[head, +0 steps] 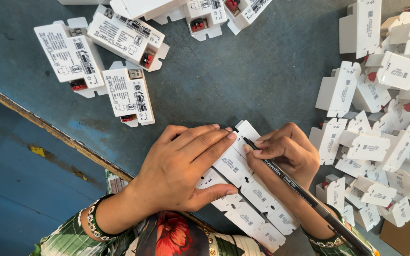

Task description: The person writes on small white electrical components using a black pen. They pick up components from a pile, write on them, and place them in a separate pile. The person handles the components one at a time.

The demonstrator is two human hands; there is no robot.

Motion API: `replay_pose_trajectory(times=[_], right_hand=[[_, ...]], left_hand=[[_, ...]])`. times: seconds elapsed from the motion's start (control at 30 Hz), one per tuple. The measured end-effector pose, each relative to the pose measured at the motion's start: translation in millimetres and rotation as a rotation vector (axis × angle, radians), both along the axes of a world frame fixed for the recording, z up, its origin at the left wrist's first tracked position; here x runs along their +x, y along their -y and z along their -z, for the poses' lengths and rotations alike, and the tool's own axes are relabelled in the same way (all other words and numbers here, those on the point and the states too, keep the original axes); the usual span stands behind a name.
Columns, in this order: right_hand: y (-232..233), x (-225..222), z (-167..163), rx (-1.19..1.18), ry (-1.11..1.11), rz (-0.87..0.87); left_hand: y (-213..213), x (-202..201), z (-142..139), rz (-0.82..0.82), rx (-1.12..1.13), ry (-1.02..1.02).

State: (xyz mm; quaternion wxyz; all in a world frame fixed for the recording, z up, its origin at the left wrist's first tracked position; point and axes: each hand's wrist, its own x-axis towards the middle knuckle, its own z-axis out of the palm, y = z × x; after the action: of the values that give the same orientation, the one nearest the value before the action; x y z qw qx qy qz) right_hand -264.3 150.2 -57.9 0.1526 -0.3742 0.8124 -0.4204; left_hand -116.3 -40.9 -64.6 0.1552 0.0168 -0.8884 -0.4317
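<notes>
My left hand [181,166] lies flat on a row of several small white plastic units [255,194] lined up edge to edge on the blue-grey table [243,71], pinning them down. My right hand [288,149] grips a black pen [300,189]. Its tip rests on the top white unit [243,135] of the row, beside my left fingertips. The pen's shaft runs down to the lower right past my wrist.
Several larger white labelled units with red connectors [129,95] lie at the upper left and top. A loose heap of small white units [385,142] fills the right side. The table's worn edge [48,128] runs diagonally at left, with blue floor below it.
</notes>
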Motion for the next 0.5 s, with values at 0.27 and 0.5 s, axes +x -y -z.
replay_pose_trajectory(times=[0.27, 0.5], right_hand=[[-0.4, 0.8, 1.0, -0.020, 0.042, 0.016], [2.8, 1.0, 0.4, 0.000, -0.011, 0.030]], left_hand=[[0.9, 0.2, 0.7, 0.002, 0.001, -0.002], [0.7, 0.4, 0.6, 0.002, -0.002, 0.002]])
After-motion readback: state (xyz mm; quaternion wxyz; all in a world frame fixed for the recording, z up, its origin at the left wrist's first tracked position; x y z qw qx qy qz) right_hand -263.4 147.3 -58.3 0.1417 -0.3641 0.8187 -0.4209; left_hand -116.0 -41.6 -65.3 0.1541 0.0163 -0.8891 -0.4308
